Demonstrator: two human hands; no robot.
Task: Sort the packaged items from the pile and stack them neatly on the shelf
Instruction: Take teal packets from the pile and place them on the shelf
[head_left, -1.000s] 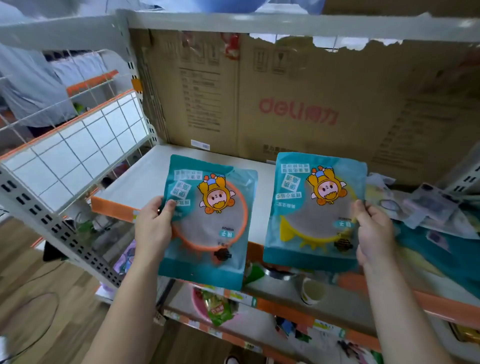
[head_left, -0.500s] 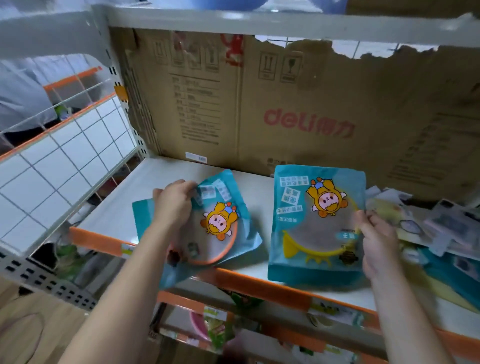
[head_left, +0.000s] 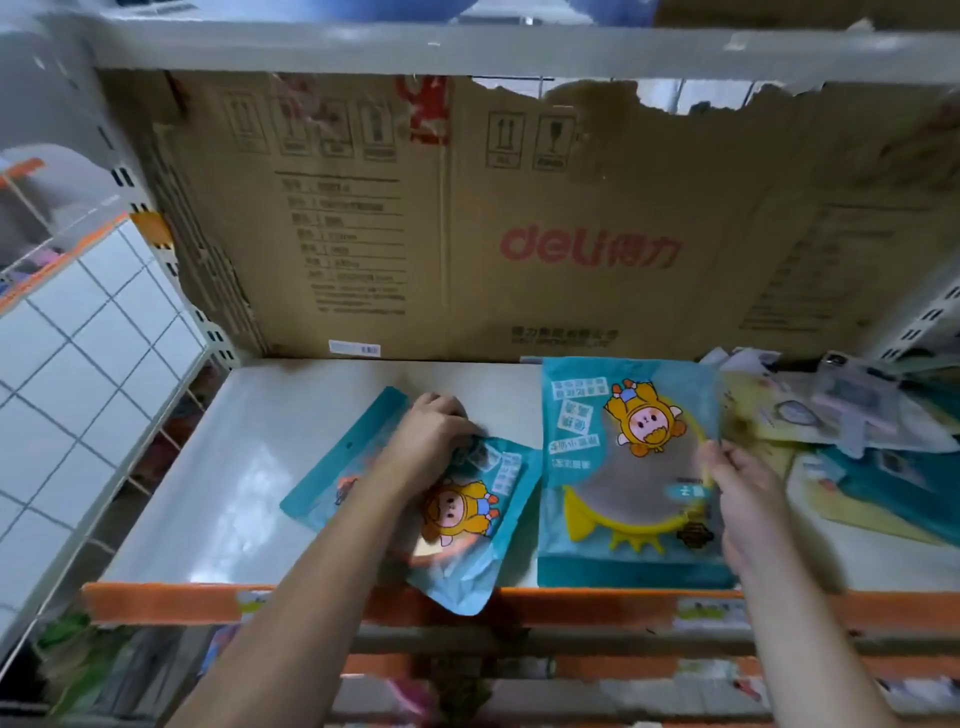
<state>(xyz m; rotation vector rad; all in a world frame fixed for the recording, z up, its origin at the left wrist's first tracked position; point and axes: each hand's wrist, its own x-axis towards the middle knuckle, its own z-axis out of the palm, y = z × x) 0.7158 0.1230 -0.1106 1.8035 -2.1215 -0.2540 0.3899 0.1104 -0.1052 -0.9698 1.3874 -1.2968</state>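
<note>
Teal packet (head_left: 462, 566) lies on glossy white shelf (head_left: 234, 467) (cardboard sheet (head_left: 519, 234) behind).

2 teal packets are seen, each printed w/ a yellow cartoon figure & white label blocks: the left packet (head_left: 462, 525) shows an orange ring, the right packet (head_left: 623, 467) a yellow spiked one. The shelf (head_left: 249, 493) is white w/ an orange front edge. Brown cardboard (head_left: 519, 234) is marked w/ a red logo & black print.

The left hand (head_left: 431, 436) covers part of the tilted packet (head_left: 457, 571).
</note>
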